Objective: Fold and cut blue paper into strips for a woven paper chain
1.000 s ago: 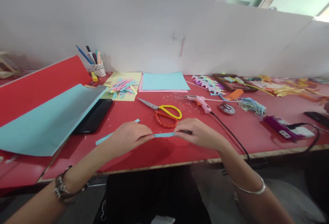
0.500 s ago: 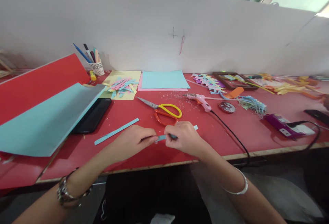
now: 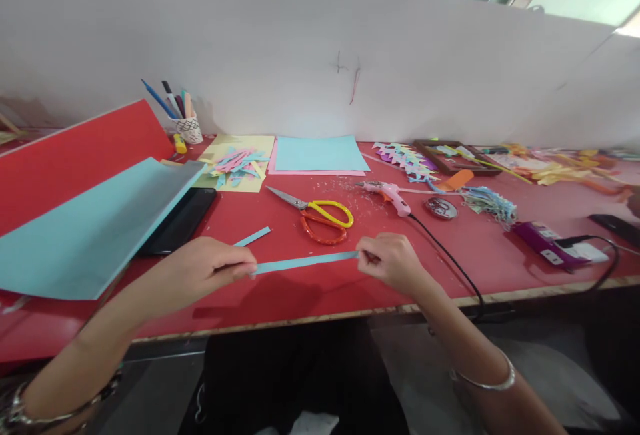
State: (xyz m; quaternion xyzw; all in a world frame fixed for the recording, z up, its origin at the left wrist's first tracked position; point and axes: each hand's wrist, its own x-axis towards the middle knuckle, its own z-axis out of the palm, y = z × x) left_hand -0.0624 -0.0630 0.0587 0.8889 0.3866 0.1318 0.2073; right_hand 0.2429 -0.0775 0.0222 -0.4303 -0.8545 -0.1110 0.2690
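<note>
A light blue paper strip (image 3: pixel 307 262) is stretched level between my two hands, just above the table's front part. My left hand (image 3: pixel 203 272) pinches its left end between thumb and fingers. At the other end, my right hand (image 3: pixel 393 263) is closed on the strip, its fingertips curled in. Behind my left hand lies a second blue paper strip (image 3: pixel 254 236), partly hidden by that hand. Scissors (image 3: pixel 315 212) with a yellow and an orange handle lie spread beyond the held strip. A pink glue gun (image 3: pixel 387 195) rests to their right, its black cord running off the front edge.
On the left, a blue sheet (image 3: pixel 90 228) leans over a black phone (image 3: pixel 183 218), near a red board (image 3: pixel 95 132) and a pen cup (image 3: pixel 188 129). Cut paper pieces (image 3: pixel 240 165) and blue paper (image 3: pixel 320 154) lie at the back. A purple power strip (image 3: pixel 547 245) sits right.
My hands have moved apart, the left one leftward and the right one rightward. More of the blue strip now shows between them, and my left hand covers part of the second strip.
</note>
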